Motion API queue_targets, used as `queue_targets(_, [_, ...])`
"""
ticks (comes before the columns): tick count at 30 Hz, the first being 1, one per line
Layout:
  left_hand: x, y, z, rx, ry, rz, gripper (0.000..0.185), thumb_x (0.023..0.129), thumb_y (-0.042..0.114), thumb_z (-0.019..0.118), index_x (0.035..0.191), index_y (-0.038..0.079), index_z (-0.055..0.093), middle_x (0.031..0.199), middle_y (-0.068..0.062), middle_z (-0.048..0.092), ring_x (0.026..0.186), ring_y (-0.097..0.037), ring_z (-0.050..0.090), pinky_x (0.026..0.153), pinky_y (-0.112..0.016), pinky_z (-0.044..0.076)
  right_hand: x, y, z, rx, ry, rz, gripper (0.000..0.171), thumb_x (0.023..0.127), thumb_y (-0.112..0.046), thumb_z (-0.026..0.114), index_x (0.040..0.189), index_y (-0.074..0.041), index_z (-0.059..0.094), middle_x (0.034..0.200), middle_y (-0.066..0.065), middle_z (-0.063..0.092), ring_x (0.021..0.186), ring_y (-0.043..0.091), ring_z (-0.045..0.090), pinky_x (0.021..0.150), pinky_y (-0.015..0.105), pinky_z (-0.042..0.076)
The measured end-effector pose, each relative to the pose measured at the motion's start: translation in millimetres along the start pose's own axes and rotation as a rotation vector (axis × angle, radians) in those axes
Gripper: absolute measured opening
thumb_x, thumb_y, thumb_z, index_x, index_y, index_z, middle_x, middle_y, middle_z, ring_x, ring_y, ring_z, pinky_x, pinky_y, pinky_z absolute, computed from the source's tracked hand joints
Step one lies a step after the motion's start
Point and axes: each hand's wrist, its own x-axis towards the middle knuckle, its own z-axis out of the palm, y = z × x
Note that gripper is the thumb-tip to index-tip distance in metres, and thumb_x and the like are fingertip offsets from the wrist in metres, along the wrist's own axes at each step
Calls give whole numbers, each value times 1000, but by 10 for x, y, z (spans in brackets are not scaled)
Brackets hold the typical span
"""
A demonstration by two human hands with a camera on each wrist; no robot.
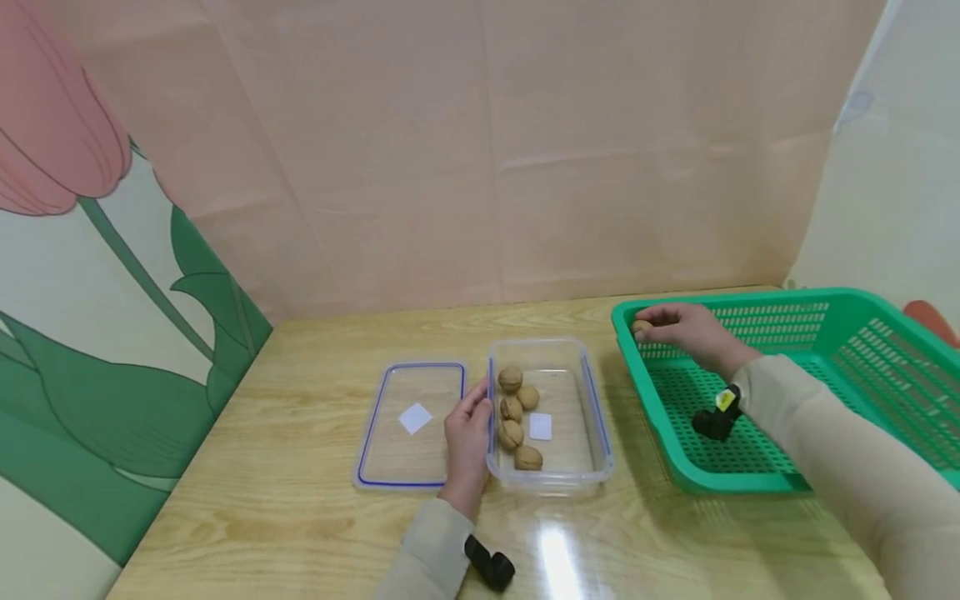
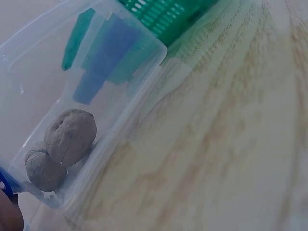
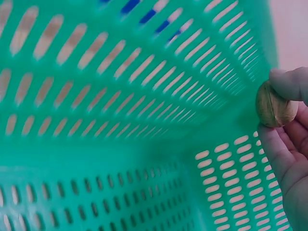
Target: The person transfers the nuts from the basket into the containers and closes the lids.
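Observation:
A clear plastic container [image 1: 573, 442] with a blue seal line around its rim stands on the table. Several walnuts [image 1: 511, 435] lie along its left side, beside a small white square [image 1: 540, 427]. My left hand [image 1: 467, 446] rests against the container's left wall, fingers reaching along it near the rim. Over the left end of a green plastic basket [image 1: 660, 417], my right hand [image 1: 693, 333] pinches a walnut [image 3: 274, 105] between thumb and fingers. In the left wrist view, two walnuts [image 2: 70, 137] show through the container wall.
Left of the container lies its clear lid [image 1: 378, 433] with a blue seal and a white square on it. The green basket's perforated wall rises close to the container's right. A papered wall [image 1: 390, 167] stands behind the wooden table [image 1: 300, 458].

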Motion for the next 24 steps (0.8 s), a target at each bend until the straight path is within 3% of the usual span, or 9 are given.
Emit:
queue_targets(5, [11, 22, -3, -1, -7, 5, 34, 88, 6, 52, 121, 7, 60, 130, -6, 56, 128, -24, 43, 107, -38, 35, -1, -69, -15, 74, 41, -12, 53, 84, -30, 68, 123, 2, 51, 91, -22, 62, 89, -2, 57, 90, 32, 45])
queue_targets(10, [14, 30, -6, -11, -15, 16, 34, 88, 7, 52, 122, 7, 60, 130, -8, 56, 127, -25, 44, 106, -38, 36, -30, -143, -19, 129, 58, 15, 54, 83, -35, 67, 126, -5, 53, 99, -21, 59, 96, -1, 53, 96, 38, 41])
queue_targets(17, [9, 21, -9, -12, -8, 10, 34, 88, 7, 52, 121, 7, 61, 129, -7, 56, 127, -23, 44, 106, -36, 36, -72, -269, 14, 295, 57, -2, 34, 85, -26, 66, 115, -13, 57, 98, -16, 62, 95, 1, 56, 83, 18, 48])
queue_targets(24, [2, 8, 0, -27, -3, 4, 34, 88, 6, 52, 120, 7, 61, 129, -8, 56, 127, -24, 44, 106, -36, 36, -105, -406, 93, 406, 44, -38, 27, 86, -20, 66, 110, -12, 57, 94, -12, 64, 92, 3, 58, 81, 15, 49])
